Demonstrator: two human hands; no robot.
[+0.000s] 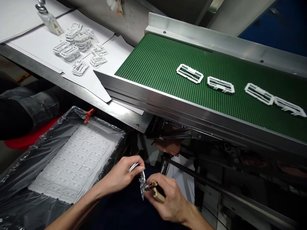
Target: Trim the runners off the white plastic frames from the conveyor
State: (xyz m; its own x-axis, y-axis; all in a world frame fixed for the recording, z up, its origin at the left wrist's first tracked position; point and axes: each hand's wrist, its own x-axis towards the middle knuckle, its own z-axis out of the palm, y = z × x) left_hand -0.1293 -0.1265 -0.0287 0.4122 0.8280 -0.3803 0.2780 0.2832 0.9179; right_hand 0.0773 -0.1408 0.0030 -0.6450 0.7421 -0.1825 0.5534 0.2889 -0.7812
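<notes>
Near the bottom centre, my left hand [127, 174] pinches a white plastic frame part [142, 187], which hangs on edge below the fingertips. Another white strip shows between the thumb and fingers of that hand. My right hand [170, 196] is wrapped round a small tool with tan handles [158, 195]. The tool's dark metal tip meets the right side of the white part, close to my right fingers. Whether its jaws are closed on the part cannot be made out.
A green conveyor belt [153, 64] carries several white frames [190, 73] behind metal side rails. Stacked white parts [69, 51] and a bottle [50, 19] are on the left table. A plastic-lined box [115, 127] holds moulded sheets [76, 159]. A person's leg [40, 107] is at far left.
</notes>
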